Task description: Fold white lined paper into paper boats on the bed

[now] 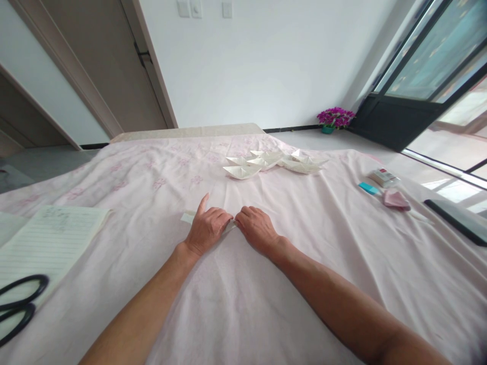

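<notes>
1. On the person's left lies lined paper [53, 238], with black scissor handles [23, 278] over its near part.
2. On the right, near the cloth's edge, I see a small box [385, 177], a blue piece [368, 188], a pink piece [396, 199] and a dark, flat object [456, 222].
3. The white paper strip [187, 218] lies under the left hand [208, 227], showing at its outer side and between both hands, which hide the rest.
4. The left hand is curled upon it, one finger raised; the right hand [255, 227] pinches its other end, fingers bent.
5. Beyond them are several folded paper boats [243, 172]; overlapping prevents exact counting. Handle loops: two.
</notes>
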Demonstrator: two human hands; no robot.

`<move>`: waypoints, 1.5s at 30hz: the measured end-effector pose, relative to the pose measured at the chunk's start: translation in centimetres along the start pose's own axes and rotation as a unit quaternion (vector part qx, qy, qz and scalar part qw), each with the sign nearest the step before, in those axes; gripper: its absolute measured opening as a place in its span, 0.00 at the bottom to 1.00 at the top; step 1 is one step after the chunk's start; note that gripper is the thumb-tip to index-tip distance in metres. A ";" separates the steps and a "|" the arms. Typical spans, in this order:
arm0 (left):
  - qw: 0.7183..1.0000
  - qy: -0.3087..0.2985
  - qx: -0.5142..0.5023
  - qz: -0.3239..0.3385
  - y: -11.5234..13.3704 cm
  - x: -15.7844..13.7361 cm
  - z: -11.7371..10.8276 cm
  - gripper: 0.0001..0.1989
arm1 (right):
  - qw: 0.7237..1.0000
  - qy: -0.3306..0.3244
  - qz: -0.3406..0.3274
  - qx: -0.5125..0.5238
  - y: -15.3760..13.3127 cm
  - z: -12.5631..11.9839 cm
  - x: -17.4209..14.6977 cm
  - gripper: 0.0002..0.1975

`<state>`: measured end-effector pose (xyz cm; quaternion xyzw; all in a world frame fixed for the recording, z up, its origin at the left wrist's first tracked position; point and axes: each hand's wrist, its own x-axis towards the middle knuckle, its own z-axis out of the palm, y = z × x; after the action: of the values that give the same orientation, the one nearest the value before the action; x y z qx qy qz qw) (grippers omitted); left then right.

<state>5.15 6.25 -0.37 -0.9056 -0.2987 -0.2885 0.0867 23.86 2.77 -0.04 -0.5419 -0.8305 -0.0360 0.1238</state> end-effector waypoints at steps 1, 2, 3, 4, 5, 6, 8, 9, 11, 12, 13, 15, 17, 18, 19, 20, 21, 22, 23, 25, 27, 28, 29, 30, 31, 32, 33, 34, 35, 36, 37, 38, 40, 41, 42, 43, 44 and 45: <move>1.000 0.004 -0.004 0.005 0.1 0.0 -0.2 0.09 | 1.000 -0.001 -0.001 -0.001 0.0 0.0 0.0 0.13; 1.000 0.005 -0.007 0.009 0.2 0.0 -0.4 0.09 | 1.000 -0.001 -0.003 -0.001 0.0 0.0 0.0 0.13; 1.000 0.004 -0.007 0.012 0.3 0.0 -0.6 0.08 | 1.000 0.000 -0.003 -0.002 0.0 0.0 0.0 0.13; 1.000 0.002 -0.006 0.013 0.4 -0.1 -0.7 0.08 | 1.000 0.001 -0.004 -0.002 0.0 0.0 0.0 0.13; 1.000 0.001 -0.003 0.013 0.5 -0.1 -0.7 0.07 | 1.000 0.003 -0.005 -0.003 0.1 0.1 0.0 0.13; 1.000 0.003 0.002 0.014 0.5 -0.1 -0.7 0.06 | 1.000 0.004 -0.007 -0.005 0.1 0.1 0.0 0.12; 1.000 0.013 0.016 0.017 0.4 -0.1 -0.4 0.06 | 1.000 0.007 -0.011 -0.010 0.1 0.3 0.0 0.12; 0.999 0.019 0.023 0.021 0.4 -0.1 -0.3 0.06 | 1.000 0.007 -0.012 -0.012 0.1 0.3 0.0 0.12; 0.998 0.029 0.035 0.031 0.2 -0.2 0.0 0.08 | 1.000 0.007 -0.013 -0.010 0.1 0.3 -0.1 0.12; 0.998 0.031 0.040 0.037 0.1 -0.3 0.1 0.09 | 1.000 0.007 -0.011 -0.006 0.2 0.2 -0.2 0.12; 0.998 0.032 0.043 0.041 0.1 -0.4 0.2 0.09 | 1.000 0.006 -0.010 -0.002 0.2 0.2 -0.2 0.12; 0.997 0.033 0.048 0.045 0.0 -0.5 0.2 0.09 | 1.000 0.007 -0.003 0.004 0.2 0.0 -0.4 0.11; 0.997 0.035 0.050 0.050 0.0 -0.5 0.1 0.10 | 1.000 0.007 0.003 0.003 0.3 0.0 -0.6 0.10; 0.997 0.036 0.051 0.054 0.1 -0.5 0.0 0.10 | 1.000 0.007 0.003 0.000 0.3 0.0 -0.6 0.10; 0.996 0.036 0.052 0.056 0.1 -0.5 -0.1 0.10 | 1.000 0.007 0.000 -0.006 0.4 0.0 -0.7 0.10; 0.996 0.035 0.053 0.057 0.2 -0.4 -0.1 0.10 | 1.000 0.007 -0.005 -0.013 0.4 0.1 -0.7 0.10; 0.996 0.034 0.054 0.056 0.2 -0.4 -0.2 0.10 | 1.000 0.006 -0.012 -0.021 0.4 0.2 -0.7 0.10; 0.996 0.032 0.054 0.055 0.3 -0.3 -0.2 0.10 | 0.999 0.005 -0.020 -0.030 0.4 0.3 -0.6 0.10; 0.996 0.031 0.055 0.056 0.3 -0.3 -0.2 0.10 | 0.999 0.005 -0.027 -0.038 0.4 0.3 -0.6 0.09; 0.996 0.032 0.060 0.062 0.4 -0.2 -0.3 0.09 | 0.998 0.002 -0.036 -0.050 0.5 0.5 -0.5 0.10; 0.995 0.033 0.066 0.069 0.4 -0.2 -0.3 0.10 | 0.998 0.002 -0.040 -0.055 0.5 0.4 -0.5 0.10; 0.995 0.031 0.069 0.071 0.4 -0.2 -0.3 0.10 | 0.998 0.002 -0.041 -0.055 0.5 0.4 -0.5 0.10; 0.994 0.029 0.071 0.072 0.3 -0.2 -0.3 0.10 | 0.998 0.002 -0.042 -0.053 0.6 0.4 -0.5 0.09; 0.994 0.026 0.073 0.073 0.3 -0.3 -0.3 0.11 | 0.998 0.000 -0.043 -0.049 0.6 0.3 -0.5 0.09; 0.994 0.023 0.075 0.075 0.3 -0.3 -0.3 0.11 | 0.998 -0.003 -0.043 -0.045 0.6 0.2 -0.6 0.08; 0.994 0.019 0.076 0.077 0.3 -0.3 -0.4 0.11 | 0.998 -0.008 -0.044 -0.040 0.7 0.2 -0.6 0.08; 0.994 0.015 0.076 0.079 0.3 -0.4 -0.4 0.11 | 0.998 -0.013 -0.044 -0.035 0.7 0.1 -0.6 0.07; 0.994 0.011 0.075 0.081 0.3 -0.4 -0.4 0.11 | 0.998 -0.017 -0.044 -0.031 0.7 0.1 -0.6 0.07; 0.994 0.006 0.072 0.083 0.3 -0.4 -0.5 0.11 | 0.998 -0.019 -0.044 -0.027 0.8 0.0 -0.6 0.07; 0.994 0.001 0.069 0.084 0.3 -0.4 -0.5 0.11 | 0.998 -0.020 -0.045 -0.024 0.8 -0.1 -0.6 0.07; 0.994 -0.004 0.065 0.085 0.3 -0.4 -0.5 0.11 | 0.998 -0.021 -0.048 -0.020 0.8 -0.2 -0.6 0.07; 0.994 -0.007 0.062 0.086 0.3 -0.4 -0.5 0.11 | 0.998 -0.021 -0.050 -0.017 0.9 -0.3 -0.6 0.07; 0.994 -0.012 0.058 0.090 0.3 -0.4 -0.6 0.11 | 0.998 -0.023 -0.054 -0.009 0.9 -0.7 -0.7 0.08; 0.994 -0.014 0.058 0.092 0.3 -0.4 -0.6 0.11 | 0.998 -0.025 -0.056 -0.005 0.9 -0.8 -0.8 0.09; 0.994 -0.015 0.058 0.094 0.3 -0.4 -0.6 0.11 | 0.998 -0.028 -0.058 -0.002 0.9 -1.0 -0.9 0.09; 0.994 -0.016 0.057 0.096 0.3 -0.4 -0.7 0.11 | 0.998 -0.031 -0.060 0.001 1.0 -1.2 -0.9 0.09; 0.994 -0.018 0.056 0.096 0.3 -0.5 -0.7 0.11 | 0.997 -0.035 -0.061 0.004 1.0 -1.4 -1.0 0.09; 0.994 -0.020 0.054 0.095 0.3 -0.5 -0.7 0.11 | 0.997 -0.038 -0.062 0.008 1.0 -1.5 -1.1 0.08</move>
<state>4.63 5.54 -0.06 -0.9296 -0.2277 -0.2439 0.1568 25.42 1.92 1.09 -0.4893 -0.8669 -0.0162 0.0935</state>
